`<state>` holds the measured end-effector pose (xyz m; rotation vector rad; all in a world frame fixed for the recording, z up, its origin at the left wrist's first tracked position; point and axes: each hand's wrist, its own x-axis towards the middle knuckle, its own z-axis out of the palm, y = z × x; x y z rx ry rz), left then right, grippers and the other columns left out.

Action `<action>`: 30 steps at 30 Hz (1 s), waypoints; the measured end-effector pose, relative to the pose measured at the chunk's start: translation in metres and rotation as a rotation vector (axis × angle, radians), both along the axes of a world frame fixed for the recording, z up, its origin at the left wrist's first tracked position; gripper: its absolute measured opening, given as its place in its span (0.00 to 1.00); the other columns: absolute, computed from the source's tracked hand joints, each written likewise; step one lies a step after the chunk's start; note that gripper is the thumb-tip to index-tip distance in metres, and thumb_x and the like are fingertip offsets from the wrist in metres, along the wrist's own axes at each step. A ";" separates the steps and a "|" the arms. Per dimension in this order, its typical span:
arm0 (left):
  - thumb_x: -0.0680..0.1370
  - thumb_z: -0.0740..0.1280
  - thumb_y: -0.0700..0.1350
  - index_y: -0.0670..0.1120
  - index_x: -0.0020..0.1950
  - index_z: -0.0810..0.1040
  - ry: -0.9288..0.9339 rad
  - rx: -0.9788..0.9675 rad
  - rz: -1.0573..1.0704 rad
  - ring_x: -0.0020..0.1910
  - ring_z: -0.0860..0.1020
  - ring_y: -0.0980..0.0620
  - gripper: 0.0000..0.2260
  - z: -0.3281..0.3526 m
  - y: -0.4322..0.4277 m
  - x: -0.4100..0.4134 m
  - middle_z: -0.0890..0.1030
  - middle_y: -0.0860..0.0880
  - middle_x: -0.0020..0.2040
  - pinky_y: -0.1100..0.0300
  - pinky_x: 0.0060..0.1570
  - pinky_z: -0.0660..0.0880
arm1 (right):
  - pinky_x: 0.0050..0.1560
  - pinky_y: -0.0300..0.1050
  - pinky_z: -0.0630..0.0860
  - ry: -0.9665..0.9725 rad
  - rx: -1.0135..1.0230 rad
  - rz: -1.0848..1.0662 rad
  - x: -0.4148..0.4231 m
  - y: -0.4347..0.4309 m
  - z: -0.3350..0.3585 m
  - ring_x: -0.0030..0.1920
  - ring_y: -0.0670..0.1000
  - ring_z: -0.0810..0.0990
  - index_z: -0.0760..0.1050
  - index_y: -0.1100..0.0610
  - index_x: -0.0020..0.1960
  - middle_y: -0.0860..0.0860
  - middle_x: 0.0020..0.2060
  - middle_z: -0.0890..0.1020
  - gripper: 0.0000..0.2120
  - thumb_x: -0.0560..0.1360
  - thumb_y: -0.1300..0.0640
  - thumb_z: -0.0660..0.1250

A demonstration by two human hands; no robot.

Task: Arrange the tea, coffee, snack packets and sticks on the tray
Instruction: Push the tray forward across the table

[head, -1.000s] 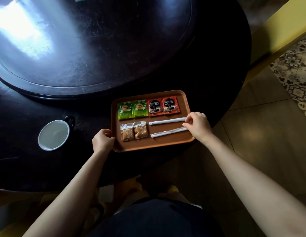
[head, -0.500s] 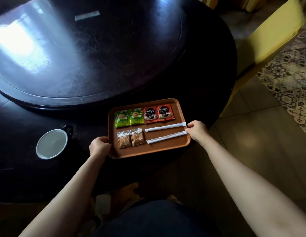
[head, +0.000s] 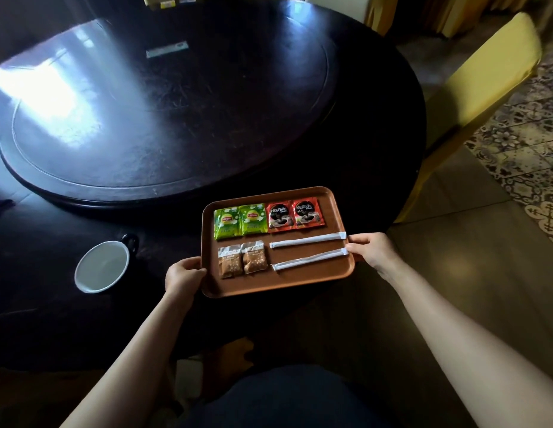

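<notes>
Both hands, left hand (head: 183,274) and right hand (head: 371,252), grip the tray (head: 303,281) edges; packets arranged inside

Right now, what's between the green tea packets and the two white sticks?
In the head view, the two red coffee packets lie between the green tea packets and the upper white stick, touching the tea packets' right side, just above the sticks.

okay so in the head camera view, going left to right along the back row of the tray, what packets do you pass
Green tea packet → second green tea packet → red coffee packet → second red coffee packet.
</notes>
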<state>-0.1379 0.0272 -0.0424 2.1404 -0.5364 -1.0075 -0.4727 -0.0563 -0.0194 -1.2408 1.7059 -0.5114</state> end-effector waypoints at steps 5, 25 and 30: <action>0.69 0.65 0.31 0.45 0.53 0.81 0.044 -0.110 0.003 0.37 0.81 0.44 0.16 0.013 -0.004 -0.008 0.83 0.44 0.39 0.52 0.37 0.82 | 0.54 0.46 0.73 -0.061 -0.043 0.015 -0.010 -0.010 0.019 0.54 0.55 0.78 0.74 0.67 0.61 0.63 0.57 0.79 0.17 0.72 0.66 0.67; 0.69 0.64 0.29 0.39 0.55 0.80 0.073 -0.339 0.070 0.22 0.77 0.59 0.17 0.082 -0.077 0.034 0.81 0.56 0.23 0.65 0.23 0.76 | 0.63 0.55 0.74 -0.149 -0.131 0.065 0.037 -0.115 0.102 0.54 0.59 0.81 0.76 0.67 0.57 0.63 0.53 0.82 0.17 0.69 0.68 0.70; 0.68 0.64 0.28 0.40 0.55 0.79 0.055 -0.339 0.080 0.19 0.76 0.58 0.18 0.091 -0.103 0.064 0.79 0.55 0.21 0.65 0.21 0.75 | 0.61 0.55 0.76 -0.143 -0.133 0.080 0.073 -0.146 0.114 0.52 0.60 0.82 0.76 0.67 0.57 0.64 0.51 0.82 0.16 0.69 0.68 0.69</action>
